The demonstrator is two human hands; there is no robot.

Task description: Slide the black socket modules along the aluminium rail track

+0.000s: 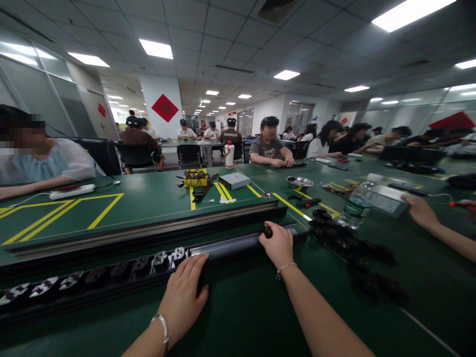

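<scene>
Long black power strip [111, 275] lies along the near edge of the table [238, 322], running from the left side to the centre. Left hand [184, 292] rests flat on it, fingers open, just right of the fitted socket modules [167, 259]. Right hand [277, 244] is further right, fingers curled tight over the bare channel. Something small and dark at the fingertips, can't tell what. My read: press down with the left palm so the strip doesn't skate, and do the fine work with the right only. Loose black parts [357, 248] lie near, to the right.
</scene>
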